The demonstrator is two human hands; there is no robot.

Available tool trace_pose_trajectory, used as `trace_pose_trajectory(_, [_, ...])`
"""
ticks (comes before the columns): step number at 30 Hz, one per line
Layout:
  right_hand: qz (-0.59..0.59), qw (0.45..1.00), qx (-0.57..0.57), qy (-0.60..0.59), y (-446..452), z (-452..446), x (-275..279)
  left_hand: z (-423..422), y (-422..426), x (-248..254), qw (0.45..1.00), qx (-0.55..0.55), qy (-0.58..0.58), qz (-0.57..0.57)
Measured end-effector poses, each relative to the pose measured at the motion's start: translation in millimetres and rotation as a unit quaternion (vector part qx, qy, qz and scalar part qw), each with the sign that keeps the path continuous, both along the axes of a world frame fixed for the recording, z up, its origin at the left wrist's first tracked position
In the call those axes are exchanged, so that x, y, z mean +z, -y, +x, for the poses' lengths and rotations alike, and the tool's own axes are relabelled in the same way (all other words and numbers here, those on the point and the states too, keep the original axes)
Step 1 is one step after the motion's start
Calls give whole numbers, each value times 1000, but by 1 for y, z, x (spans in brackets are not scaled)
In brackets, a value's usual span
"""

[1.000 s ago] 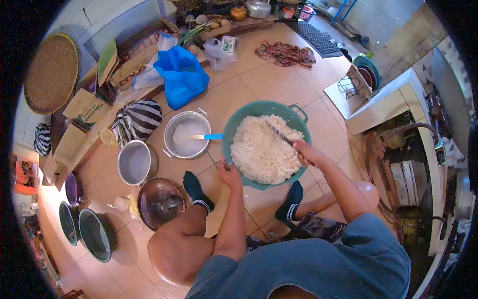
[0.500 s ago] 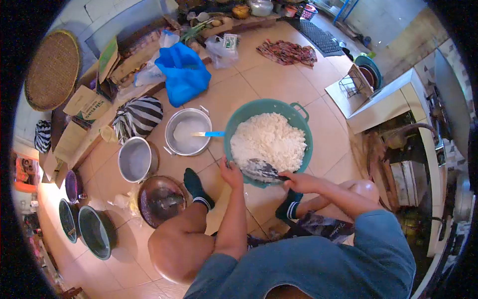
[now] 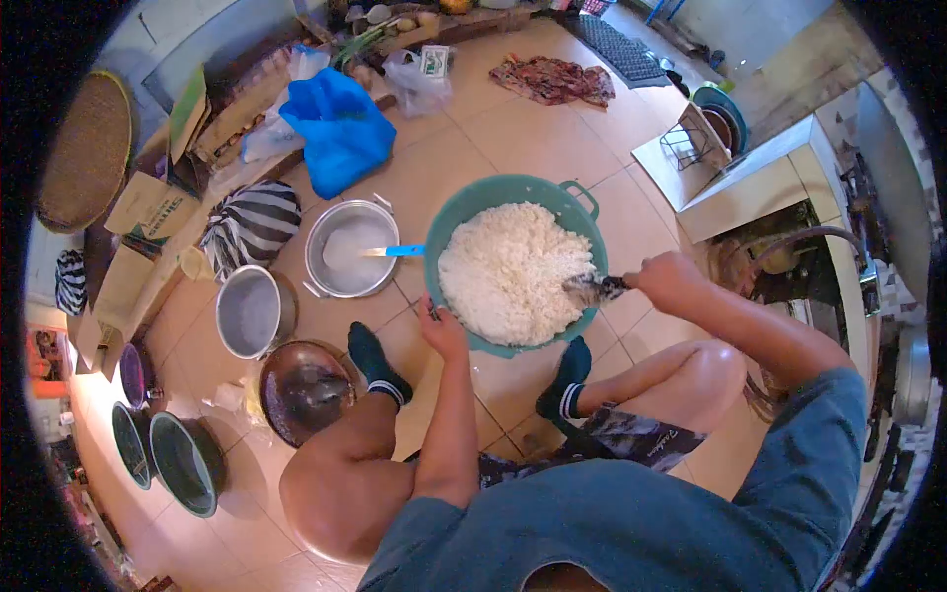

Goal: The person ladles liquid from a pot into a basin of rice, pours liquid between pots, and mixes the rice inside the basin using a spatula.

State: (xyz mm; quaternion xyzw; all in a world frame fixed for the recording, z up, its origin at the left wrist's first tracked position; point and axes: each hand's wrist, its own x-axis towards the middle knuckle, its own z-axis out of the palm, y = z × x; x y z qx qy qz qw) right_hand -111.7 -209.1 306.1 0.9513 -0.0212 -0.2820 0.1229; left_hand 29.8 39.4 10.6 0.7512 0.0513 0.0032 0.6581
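By the basin [image 3: 548, 197], the closed right hand [image 3: 675, 284] grips a spoon [image 3: 595, 289]

white rice [image 3: 515, 266] lies heaped in a green basin [image 3: 513, 187], a dark paddle [image 3: 590, 288] at the heap's right edge.

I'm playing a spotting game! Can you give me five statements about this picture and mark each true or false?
1. The bare right hand holds a dark flat paddle. True.
2. The round green plastic basin holds red beans. False: it holds white, grainy rice.
3. A blue-handled utensil rests in a round silver metal pot. True.
4. The bare left hand is in the rice. False: it is at the basin's edge.
5. The dark socks have white bands. True.
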Motion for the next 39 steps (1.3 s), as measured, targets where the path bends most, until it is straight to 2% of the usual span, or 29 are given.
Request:
trace_pose_trajectory(3, [63,998,-17,-19,16,-8,-71,-4,2,15,1000,8,27,8])
trace_pose_trajectory(6, [130,982,-121,-62,7,-9,-141,-2,7,4,998,9,53,13])
trace_pose_trajectory(7, [158,974,-152,-62,-14,1,-128,-1,7,-1,998,10,62,13])
trace_pose_trajectory(10, [238,950,-204,5,-15,-3,-178,-3,5,10,1000,1,-3,16])
trace_pose_trajectory(11, [261,935,-242,2,-16,-2,-186,-4,5,9,1000,-1,0,18])
trace_pose_trajectory(14, [312,916,-250,36,-15,-6,-212,-4,2,4,1000,-14,5,27])
trace_pose_trajectory(15, [338,888,-311,-1,-11,-6,-215,0,1,3,999,-17,4,30])
trace_pose_trajectory(17, [386,814,-427,-85,-21,-1,-186,-1,-6,6,999,-18,-1,41])
trace_pose_trajectory(20, [427,766,-470,-95,-17,-4,-178,-3,-4,14,999,-16,4,32])
trace_pose_trajectory(22, [447,744,-485,-108,-12,-4,-162,-6,-4,16,1000,-17,10,3])
trace_pose_trajectory(28, [502,690,-509,-111,4,9,-138,-3,-3,6,997,-13,33,63])
trace_pose_trajectory(30, [510,673,-523,-112,8,13,-137,-3,-3,11,999,-10,26,40])
trace_pose_trajectory(34, [532,671,-511,-78,8,14,-123,-2,-1,7,999,3,46,19])
trace_pose_trajectory(37, [477,781,-402,-20,6,13,-99,-2,-3,7,1000,-11,12,14])
trace_pose_trajectory(39, [481,772,-414,31,6,6,-83,-1,-2,5,1000,-6,6,25])
